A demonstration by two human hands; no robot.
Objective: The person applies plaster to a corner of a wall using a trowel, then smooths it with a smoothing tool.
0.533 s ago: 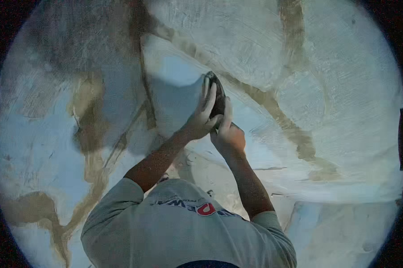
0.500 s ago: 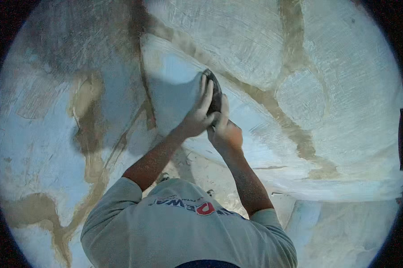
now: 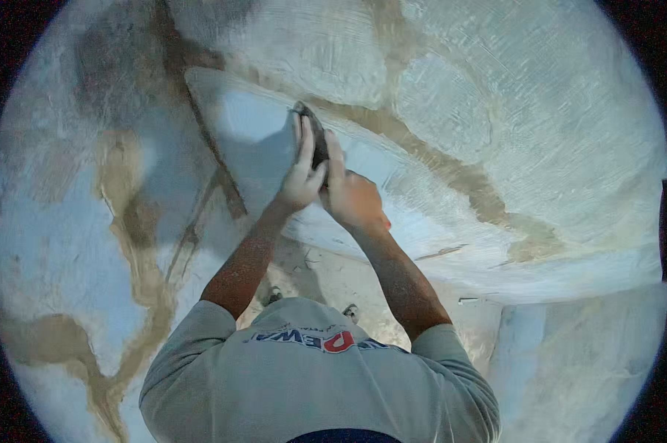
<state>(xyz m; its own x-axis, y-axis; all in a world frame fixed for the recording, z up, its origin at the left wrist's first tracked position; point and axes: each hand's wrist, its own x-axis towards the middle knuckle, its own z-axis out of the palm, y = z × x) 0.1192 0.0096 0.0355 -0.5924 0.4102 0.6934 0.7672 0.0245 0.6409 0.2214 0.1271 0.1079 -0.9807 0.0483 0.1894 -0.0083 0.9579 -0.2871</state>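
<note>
Both my hands are on a dark, narrow hand tool [image 3: 319, 142] with a rounded tip, held against the pale blue wall [image 3: 248, 114]. My left hand [image 3: 300, 177] presses along its left side, fingers stretched upward and thumb angled toward the right hand. My right hand [image 3: 354, 196] is wrapped round the lower end, with a finger extended up its right side. The tool's working face is hidden against the wall, so I cannot tell its exact kind. A brown filled strip [image 3: 392, 129] runs diagonally beside the tip.
More brown strips and patches [image 3: 138, 244] cross the wall on the left. A dark groove [image 3: 214, 148] slants down left of my hands. Below lies a strip of floor [image 3: 326, 277] with my shoes [image 3: 350, 313]. Another wall section [image 3: 562, 362] stands at lower right.
My hands and the tool appear farther left and slightly higher in the picture. The wall's marks have also shifted left, as the view has turned. Both hands keep their hold.
</note>
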